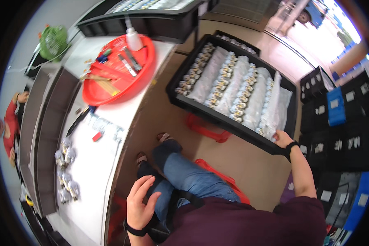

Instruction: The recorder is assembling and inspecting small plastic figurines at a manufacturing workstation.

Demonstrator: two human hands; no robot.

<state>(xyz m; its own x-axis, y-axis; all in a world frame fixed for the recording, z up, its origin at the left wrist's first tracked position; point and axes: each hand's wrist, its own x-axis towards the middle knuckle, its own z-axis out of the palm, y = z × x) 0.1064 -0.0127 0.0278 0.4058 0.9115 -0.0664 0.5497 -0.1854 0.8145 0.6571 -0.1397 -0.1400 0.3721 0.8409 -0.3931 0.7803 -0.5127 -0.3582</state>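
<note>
My right hand [282,139] reaches to the near right corner of a black crate [229,121]. Its fingers are closed on the near end of a whitish plastic sheet [273,108]. In the crate, rows of small silvery parts [238,96] alternate with long strips of translucent plastic [232,88]. My left hand [141,201] is raised above my lap, beside the table edge. Its fingers are spread and it holds nothing. Both wrists wear black bands.
On the white table [90,172] at left are a red basin [151,61] with tools and a white squeeze bottle [133,39], and several silvery parts [65,176]. Red stools [209,133] stand below. Stacked black and blue bins [336,106] line the right. Another person [10,123] is far left.
</note>
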